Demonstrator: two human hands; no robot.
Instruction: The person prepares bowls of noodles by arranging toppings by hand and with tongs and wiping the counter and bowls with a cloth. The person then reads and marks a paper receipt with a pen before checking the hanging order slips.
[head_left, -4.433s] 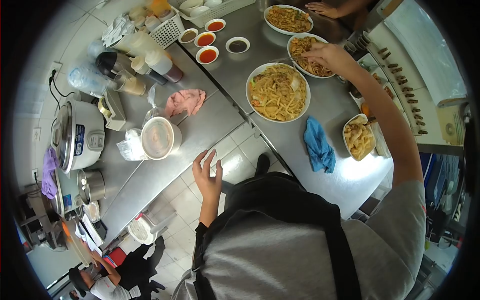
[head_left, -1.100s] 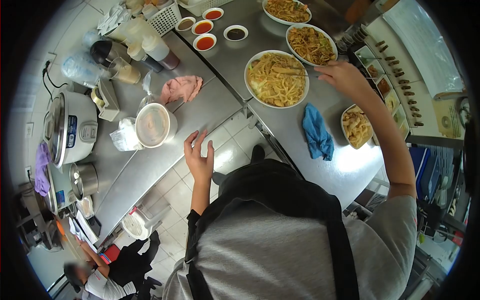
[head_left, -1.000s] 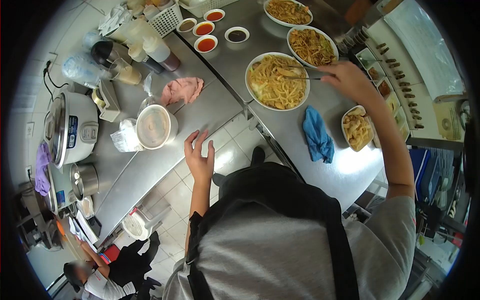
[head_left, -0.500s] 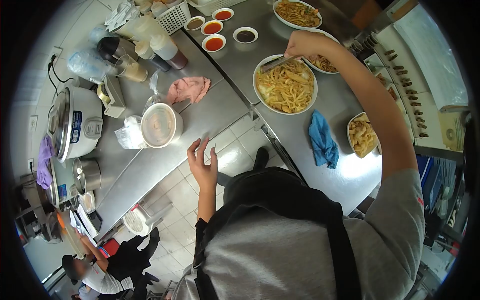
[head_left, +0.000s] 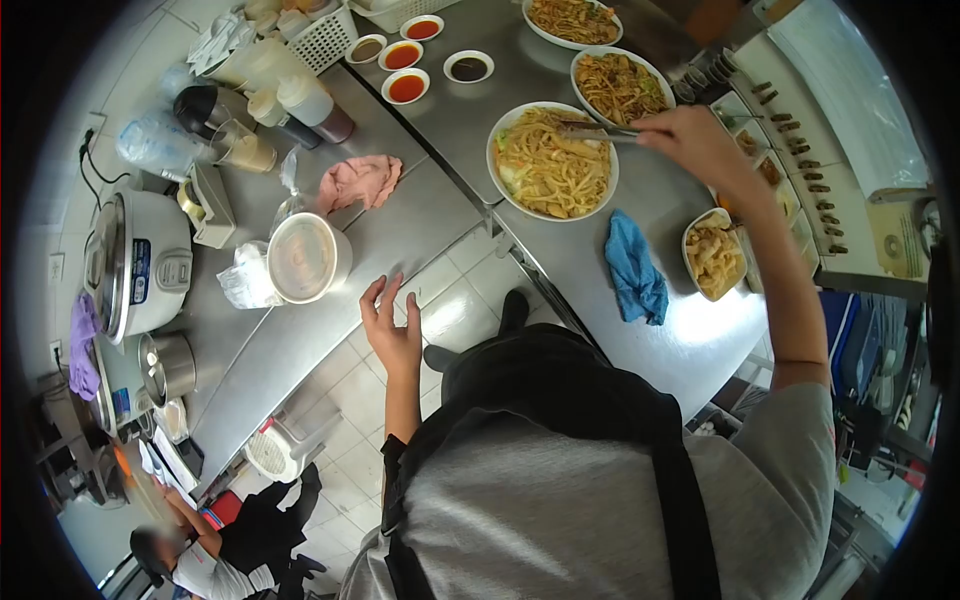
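In my right hand (head_left: 690, 145) is a pair of metal tongs (head_left: 610, 135), its tips at the upper part of a white bowl of pale noodles (head_left: 553, 180). A plate of browner noodles (head_left: 622, 88) sits just behind it, and another noodle plate (head_left: 575, 20) stands farther back. My left hand (head_left: 393, 325) hangs over the floor by the counter edge with fingers apart and nothing in it. Nearest to it is a lidded round tub (head_left: 305, 260). Right of the noodle bowl lie a blue cloth (head_left: 635, 268) and a bowl of pale fried pieces (head_left: 715, 257).
Small sauce dishes (head_left: 405, 87) stand at the back. A pink cloth (head_left: 360, 180), squeeze bottles (head_left: 315, 105) and a rice cooker (head_left: 150, 255) occupy the left counter. Ingredient bins (head_left: 765, 170) line the right. A person (head_left: 200, 555) works at lower left.
My right hand has moved right and down from above the bowl to its right side, swinging the tongs' handle over. The view has shifted slightly. My left hand stays open.
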